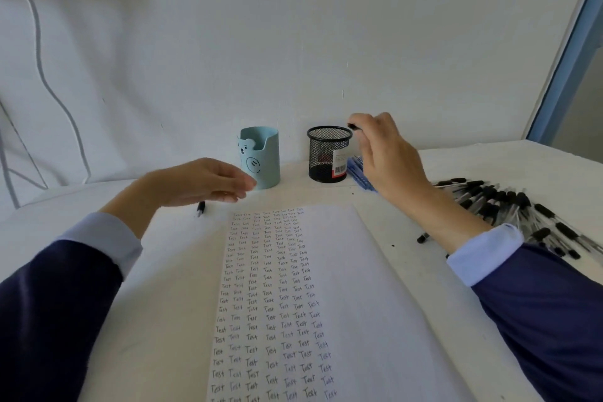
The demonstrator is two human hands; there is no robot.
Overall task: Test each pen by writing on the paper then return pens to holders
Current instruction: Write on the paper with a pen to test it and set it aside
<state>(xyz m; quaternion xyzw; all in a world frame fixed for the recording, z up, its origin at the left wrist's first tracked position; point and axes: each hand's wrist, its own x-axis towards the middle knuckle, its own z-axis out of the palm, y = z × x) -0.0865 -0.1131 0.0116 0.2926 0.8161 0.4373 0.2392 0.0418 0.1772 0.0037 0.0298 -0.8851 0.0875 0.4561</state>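
Note:
A sheet of paper (326, 271) filled with columns of the word "Test" lies in front of me. My right hand (388, 153) is raised beside the rim of the black mesh holder (329, 153) and pinches a black pen (355, 127) whose end shows at the fingertips. My left hand (202, 181) hovers with relaxed fingers over the table left of the light blue bear holder (261, 157). Just under it a black pen (200, 208) lies on the table, mostly hidden by the hand. Both holders stand at the wall.
A large heap of black pens (522, 215) covers the table at the right. Several blue pens (360, 173) lie behind my right hand beside the mesh holder. One black pen (423, 237) lies near my right wrist. A cable (49, 85) hangs on the left wall.

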